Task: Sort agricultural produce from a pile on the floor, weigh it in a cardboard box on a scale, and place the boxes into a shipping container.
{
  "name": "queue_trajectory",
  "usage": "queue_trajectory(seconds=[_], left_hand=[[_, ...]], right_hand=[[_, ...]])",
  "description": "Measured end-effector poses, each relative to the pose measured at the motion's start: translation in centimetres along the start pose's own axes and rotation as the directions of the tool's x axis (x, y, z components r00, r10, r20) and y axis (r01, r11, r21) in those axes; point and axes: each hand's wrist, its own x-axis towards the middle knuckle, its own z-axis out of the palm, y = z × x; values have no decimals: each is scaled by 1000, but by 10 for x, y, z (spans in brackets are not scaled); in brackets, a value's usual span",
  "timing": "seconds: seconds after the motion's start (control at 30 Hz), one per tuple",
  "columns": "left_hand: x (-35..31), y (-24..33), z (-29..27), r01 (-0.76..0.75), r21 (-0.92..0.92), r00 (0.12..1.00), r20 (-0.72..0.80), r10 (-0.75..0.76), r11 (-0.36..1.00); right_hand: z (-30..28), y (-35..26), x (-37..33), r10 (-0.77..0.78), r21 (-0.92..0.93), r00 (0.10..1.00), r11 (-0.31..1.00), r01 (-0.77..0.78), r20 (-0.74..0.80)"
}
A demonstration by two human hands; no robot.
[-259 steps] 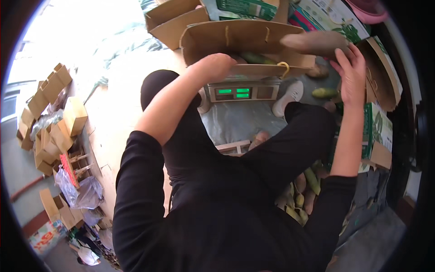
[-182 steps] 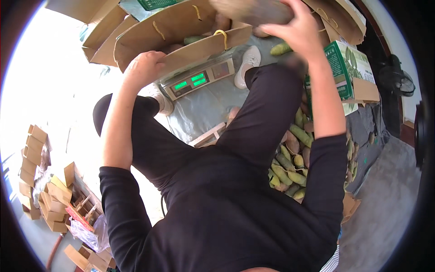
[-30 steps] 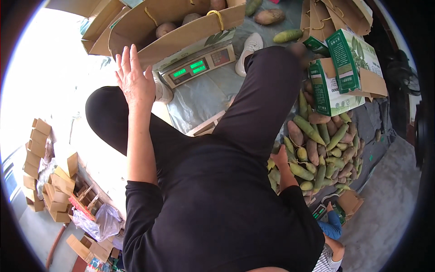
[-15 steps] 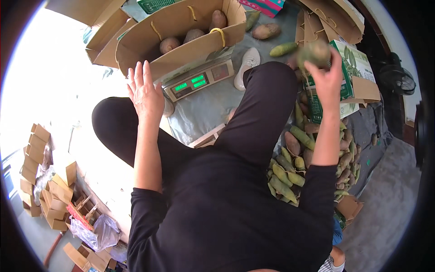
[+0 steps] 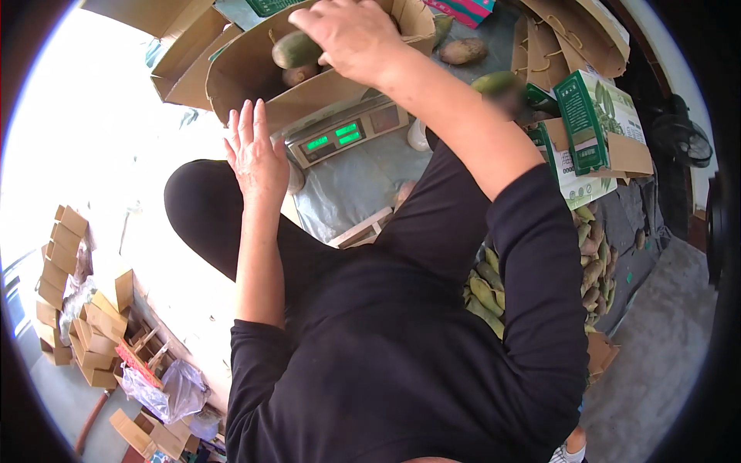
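The right hand [image 5: 351, 38] is over the open cardboard carton [image 5: 324, 96], back up, its fingers and thumb parted; at their tips lies the green root vegetable [image 5: 296, 51], above the carton's inside, but I cannot tell whether they pinch it or have it loose. Just below that hand's fingertips, inside the carton, is 1 brown root vegetable [image 5: 299, 75]. The left hand [image 5: 261, 163] is spread and holds nothing, its 4 fingers stretched toward the carton's near wall and its thumb set apart; whether the fingertips touch the cardboard I cannot tell. Just right of the left hand is the scale [image 5: 347, 137], with green lit displays, under the carton. To the right of the right hand, well apart from it, a brown root [image 5: 463, 52] and a green root [image 5: 496, 82] lie on the grey sheet [image 5: 494, 58]. Farther right of the right hand stand 2 green-and-white boxes [image 5: 590, 127], and a pile of roots [image 5: 594, 282] lies on the near side of them, well apart from either hand.
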Motion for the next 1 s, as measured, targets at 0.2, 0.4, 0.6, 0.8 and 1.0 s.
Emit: queue_trajectory(seconds=[0.2,0.4,0.6,0.8,1.0], left_hand=[[-2,-1,-2,3,-43,999,-46,-5,999],[-1,3,-2,-4,-58,998,-60,0,998],[0,4,-1,-10,-42,997,-78,7,999],[1,8,-3,-10,-39,998,-69,7,999],[3,11,-10,-15,-44,997,-80,11,999]], right_hand=[[-59,57,-47,233,293,969,923,-248,86],[-63,131,-181,686,415,659,526,-742,308],[-32,115,-315,712,464,573,380,-800,406],[-18,83,-364,774,310,400,275,-910,490],[-9,88,-365,779,530,352,31,-847,519]])
